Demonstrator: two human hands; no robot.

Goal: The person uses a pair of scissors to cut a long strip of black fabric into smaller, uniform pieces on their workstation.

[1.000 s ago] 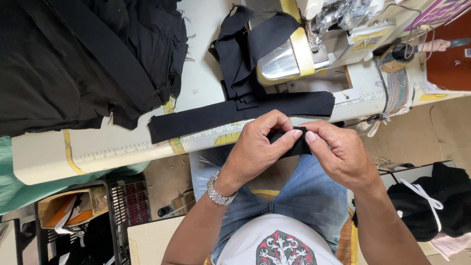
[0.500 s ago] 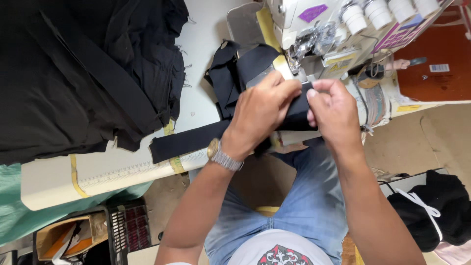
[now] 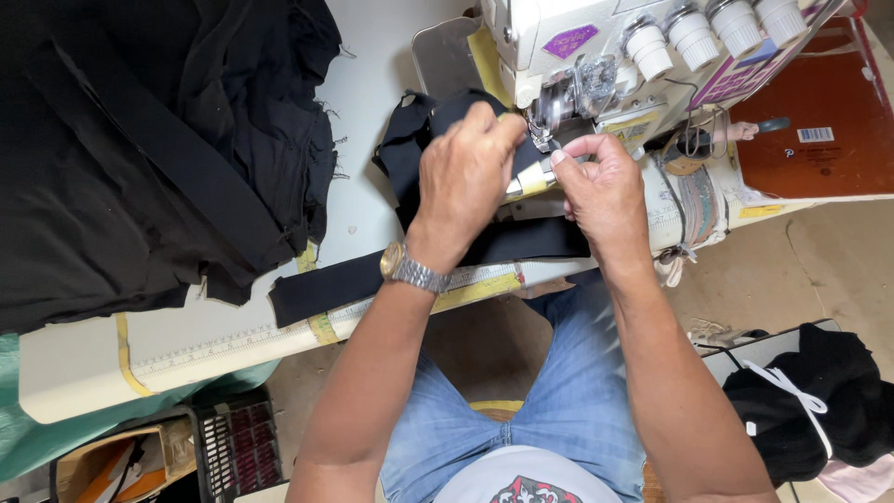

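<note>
Strip (image 3: 391, 275) partly hidden under left hand (image 3: 463, 177); machine (image 3: 605, 47) cut off by top edge; needle area too small to read.

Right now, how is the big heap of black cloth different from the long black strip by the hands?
The big heap of black cloth is wide, crumpled and piled up with frayed edges; the long black strip is narrow, flat and stretched along the table's front edge. No hand touches the heap, while the left hand and right hand work at the strip's end by the sewing machine. Both are plain black fabric.
</note>
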